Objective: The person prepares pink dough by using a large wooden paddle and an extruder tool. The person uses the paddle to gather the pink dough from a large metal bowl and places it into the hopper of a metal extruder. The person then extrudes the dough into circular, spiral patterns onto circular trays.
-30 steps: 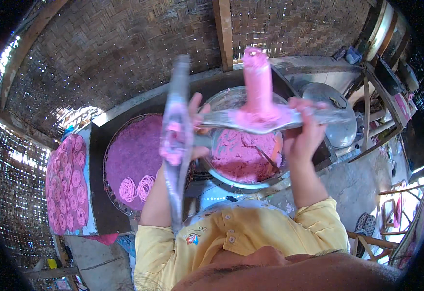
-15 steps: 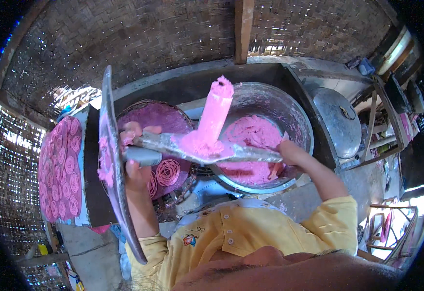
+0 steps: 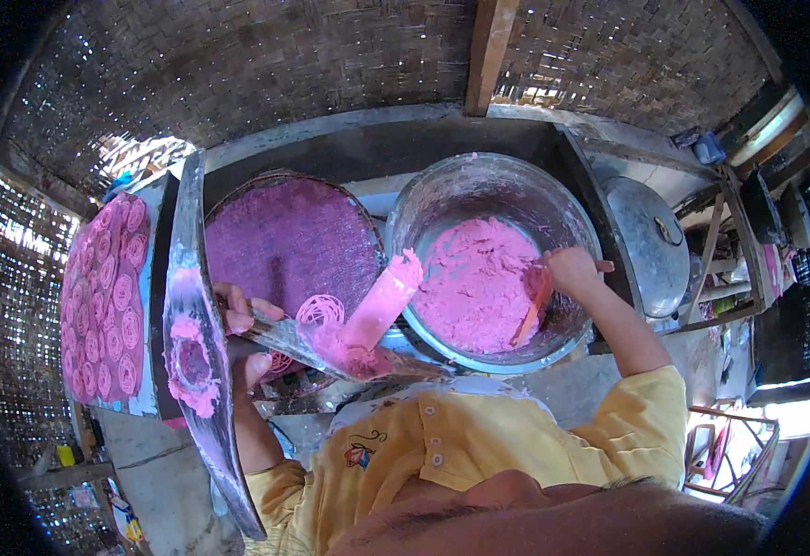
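Note:
My left hand point(image 3: 243, 320) is closed around parts of a wooden hand press, fingers over the end of one bar and thumb below. That bar point(image 3: 298, 345) slants to the right and carries a tube point(image 3: 379, 306) coated in pink dough. The press's other long bar point(image 3: 187, 269) stands nearly upright beside the hand, with a dough-smeared hole in its middle. My right hand point(image 3: 572, 271) grips an orange-brown spatula point(image 3: 535, 310) whose blade reaches into pink dough point(image 3: 479, 269) in a large metal pot point(image 3: 567, 199).
Left of the pot, a round purple-pink tray point(image 3: 284, 222) bears a coil of dough strands point(image 3: 320, 310). Many pink coils cover a board point(image 3: 104, 306) at far left. A metal lid point(image 3: 646, 246) lies right of the pot. A woven wall point(image 3: 266, 74) rises behind.
The bar with the tube has swung down and toward me, away from my right hand. The upright bar has turned, showing its hole. My right hand has moved slightly right and up with the spatula.

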`<move>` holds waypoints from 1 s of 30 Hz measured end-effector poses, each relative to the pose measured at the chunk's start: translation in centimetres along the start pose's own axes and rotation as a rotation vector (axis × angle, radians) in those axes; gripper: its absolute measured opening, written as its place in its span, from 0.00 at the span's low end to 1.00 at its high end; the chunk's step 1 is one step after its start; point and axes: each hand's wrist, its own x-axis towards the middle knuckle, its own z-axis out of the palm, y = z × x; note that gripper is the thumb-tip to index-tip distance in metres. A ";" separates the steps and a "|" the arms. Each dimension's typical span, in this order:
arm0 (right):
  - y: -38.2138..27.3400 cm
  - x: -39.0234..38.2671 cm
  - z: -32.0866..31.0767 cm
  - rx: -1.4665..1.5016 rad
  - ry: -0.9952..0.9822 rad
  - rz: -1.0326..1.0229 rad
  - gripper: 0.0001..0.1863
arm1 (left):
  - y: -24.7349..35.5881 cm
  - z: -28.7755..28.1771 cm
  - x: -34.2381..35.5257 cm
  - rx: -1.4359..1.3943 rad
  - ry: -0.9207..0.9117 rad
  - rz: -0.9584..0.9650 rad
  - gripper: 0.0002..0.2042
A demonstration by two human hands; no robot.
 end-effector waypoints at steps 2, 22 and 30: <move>-1.1 0.9 0.1 0.014 -0.017 -0.077 0.09 | 0.6 0.0 -0.1 -0.003 0.002 -0.033 0.15; 1.4 -4.8 -11.5 0.986 -0.131 -0.210 0.16 | -4.9 2.3 0.5 0.079 -0.145 -0.730 0.21; -0.8 -6.1 -20.2 1.068 0.028 -0.554 0.21 | -2.2 9.2 4.8 0.569 -0.482 -0.295 0.26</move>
